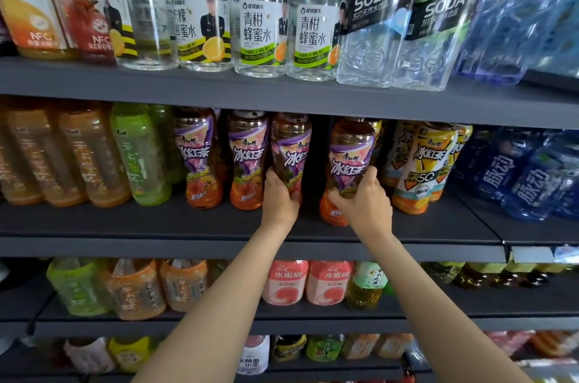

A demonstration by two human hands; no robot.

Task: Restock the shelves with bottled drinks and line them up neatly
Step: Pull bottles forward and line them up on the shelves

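- Bottled drinks fill every shelf in view; the two being handled are purple-labelled iced tea bottles on the middle shelf [219, 226], at the centre of the frame.
- The left hand [279, 194] has its grip wrapped round the lower part of the left tea bottle [289, 151], which leans a little and stands just behind its neighbours.
- The right hand [365, 198] is grasping the right tea bottle [349, 160] low on its label; this bottle tilts slightly left, its base near the shelf's front edge.
- A dark gap separates the two held bottles.
- Two more purple-labelled bottles [200, 160] stand just to the left; yellow-labelled tea bottles [426, 166] stand just to the right.
- Across the top of the frame, the top shelf [282, 94] carries clear honey-water bottles [261, 22] and soda water bottles [372, 19].
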